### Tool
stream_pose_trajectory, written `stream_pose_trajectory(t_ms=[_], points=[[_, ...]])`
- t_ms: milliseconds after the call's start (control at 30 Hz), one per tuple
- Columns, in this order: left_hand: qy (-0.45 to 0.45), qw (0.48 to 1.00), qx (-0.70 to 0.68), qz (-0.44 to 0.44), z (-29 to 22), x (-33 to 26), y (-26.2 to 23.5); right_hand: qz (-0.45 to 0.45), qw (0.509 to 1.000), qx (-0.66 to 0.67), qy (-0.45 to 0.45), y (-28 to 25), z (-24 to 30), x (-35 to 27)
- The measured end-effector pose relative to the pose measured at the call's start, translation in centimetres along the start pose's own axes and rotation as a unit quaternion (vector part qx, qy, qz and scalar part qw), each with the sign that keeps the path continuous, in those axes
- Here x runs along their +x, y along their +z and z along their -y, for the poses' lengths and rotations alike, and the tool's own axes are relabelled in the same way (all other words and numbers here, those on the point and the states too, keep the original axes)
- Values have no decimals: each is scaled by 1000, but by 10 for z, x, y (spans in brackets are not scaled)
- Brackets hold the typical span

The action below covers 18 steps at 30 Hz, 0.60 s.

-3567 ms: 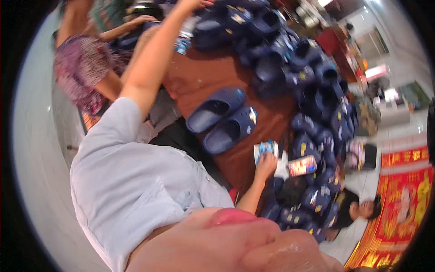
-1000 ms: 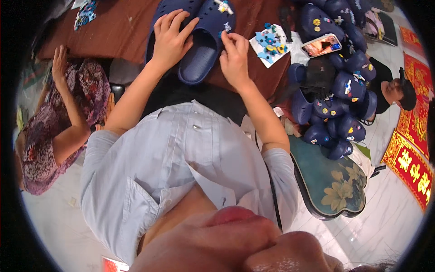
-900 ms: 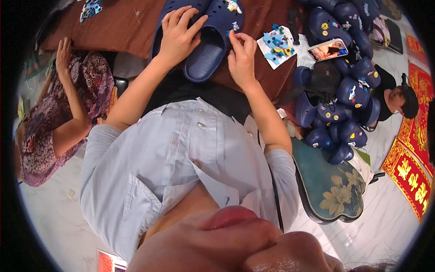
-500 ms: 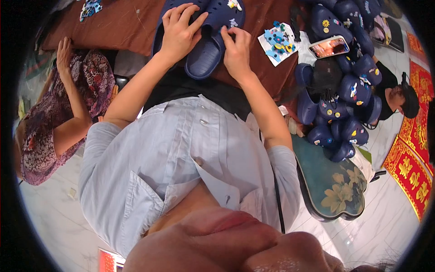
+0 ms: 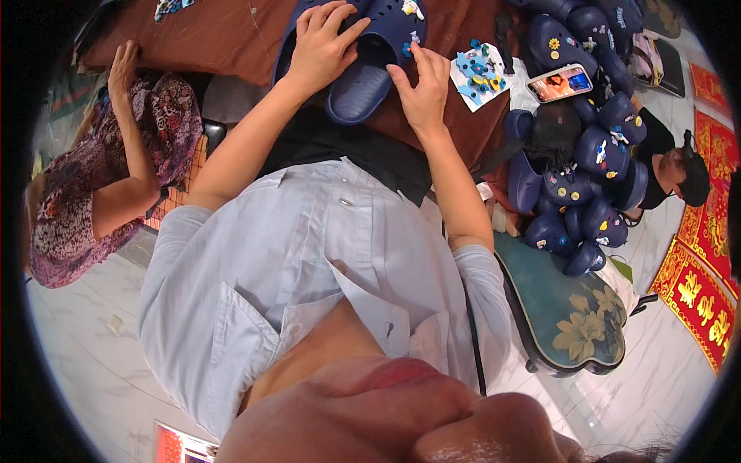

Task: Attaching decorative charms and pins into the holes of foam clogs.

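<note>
A pair of navy blue clogs [image 5: 360, 91] lies on the brown-covered table at the top of the view. My left hand [image 5: 328, 45] rests across them, its bent fingers gripping the clog on which white charms [image 5: 412, 9] sit. At that clog's right side is a small blue charm [image 5: 407, 49]. Beside it, my right hand [image 5: 426, 86] has its thumb and fingers apart, with nothing held between them. The index fingertip is close to the blue charm; whether they touch I cannot tell.
Right of my hand, a white sheet [image 5: 466, 68] carries several blue and yellow charms. Beyond are a lit phone [image 5: 560, 83] and a heap of decorated navy clogs [image 5: 604, 154]. A flower-patterned stool [image 5: 567, 309] stands below. A person in a patterned dress [image 5: 166, 116] sits at left, another person at right.
My right thumb and fingers have come out of a pinch and spread apart, uncovering a blue charm on the clog. My left hand keeps its hold. The view has shifted slightly.
</note>
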<state>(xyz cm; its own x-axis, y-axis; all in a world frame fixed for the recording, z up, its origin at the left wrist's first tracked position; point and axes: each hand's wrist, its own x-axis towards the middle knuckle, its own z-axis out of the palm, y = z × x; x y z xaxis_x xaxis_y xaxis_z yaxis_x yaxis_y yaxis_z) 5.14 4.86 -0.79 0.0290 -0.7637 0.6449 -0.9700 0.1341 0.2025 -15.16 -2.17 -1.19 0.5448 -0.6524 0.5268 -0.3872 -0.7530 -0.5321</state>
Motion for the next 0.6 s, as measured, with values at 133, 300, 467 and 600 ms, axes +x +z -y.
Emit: stream_pose_trajectory(t_ms=[133,300,467,600], points=[[-5,1000,-6,11,0,-1,1,-2,995,-96,-8,4,10,1],[-7,1000,-9,7,0,-1,0,-6,983,-184,-6,14,19,13],[-18,1000,-11,-5,4,-3,7,18,948,-315,-37,20,22,25],[-18,1000,-8,-2,3,-2,7,18,930,-360,-68,25,24,35]])
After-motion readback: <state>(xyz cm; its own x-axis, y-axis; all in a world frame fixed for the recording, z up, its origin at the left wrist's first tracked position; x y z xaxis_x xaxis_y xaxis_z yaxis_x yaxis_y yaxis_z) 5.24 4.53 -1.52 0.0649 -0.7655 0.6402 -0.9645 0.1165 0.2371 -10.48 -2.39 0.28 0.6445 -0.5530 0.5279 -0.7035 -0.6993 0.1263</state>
